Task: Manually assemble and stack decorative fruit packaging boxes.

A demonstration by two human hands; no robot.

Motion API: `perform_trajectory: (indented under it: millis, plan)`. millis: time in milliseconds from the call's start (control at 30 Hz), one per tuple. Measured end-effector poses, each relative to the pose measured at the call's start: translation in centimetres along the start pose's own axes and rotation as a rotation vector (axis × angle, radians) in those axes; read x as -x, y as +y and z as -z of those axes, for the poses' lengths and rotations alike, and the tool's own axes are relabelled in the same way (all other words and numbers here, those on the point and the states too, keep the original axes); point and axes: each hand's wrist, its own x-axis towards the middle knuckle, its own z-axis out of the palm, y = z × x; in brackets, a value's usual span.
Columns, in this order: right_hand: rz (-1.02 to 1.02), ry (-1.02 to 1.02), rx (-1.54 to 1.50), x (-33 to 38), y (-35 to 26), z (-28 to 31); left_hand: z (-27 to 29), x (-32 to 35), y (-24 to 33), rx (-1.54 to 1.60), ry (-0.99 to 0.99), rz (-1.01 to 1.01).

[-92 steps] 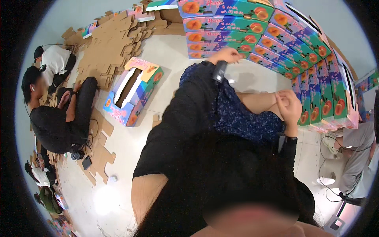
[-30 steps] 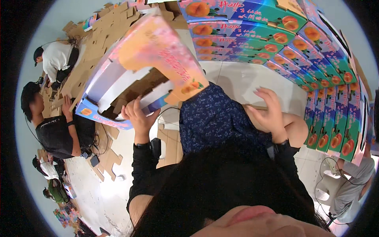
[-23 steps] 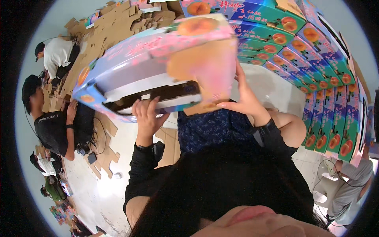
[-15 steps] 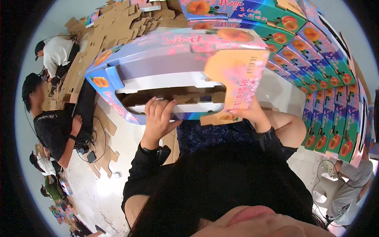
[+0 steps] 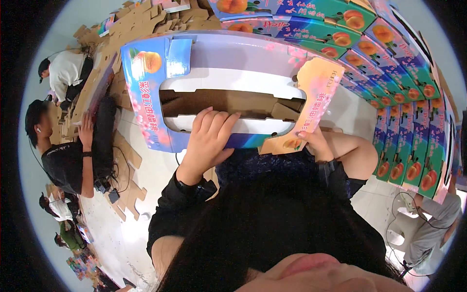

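Observation:
A printed cardboard fruit box (image 5: 238,53), purple, blue and pink with peach pictures, is held across my front. Its open window faces me and shows the bare brown inside. My left hand (image 5: 209,136) grips the box's near edge, fingers curled over the rim of the window and thumb outside. At the near right corner, my right hand (image 5: 317,145) pinches the orange end panel (image 5: 318,82), its thumb on the print and the other fingers hidden behind. A small orange flap juts from the near edge beside the right hand.
Assembled fruit boxes (image 5: 408,131) are stacked high at the far side and right. Flat brown cardboard (image 5: 141,29) lies heaped at the far left. A person in black (image 5: 63,160) sits to my left; another in white (image 5: 65,68) works beyond. Cables (image 5: 116,175) trail on the floor.
The box has turned and tilted so its window faces me more squarely and its left end panel shows. Both hands keep their hold. The person on the left has moved an arm forward.

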Motion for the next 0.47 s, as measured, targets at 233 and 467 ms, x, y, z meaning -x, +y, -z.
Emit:
perform_trajectory:
  millis: [233, 467]
  plan:
    - [0.006, 0.062, -0.123, -0.5, -0.4, -1.2, -0.3, -0.9, 0.2, 0.024, -0.014, 0.037]
    - [0.011, 0.067, -0.129, -1.2, 0.1, -0.7, -0.6, -1.6, 0.3, -0.013, -0.054, 0.085]
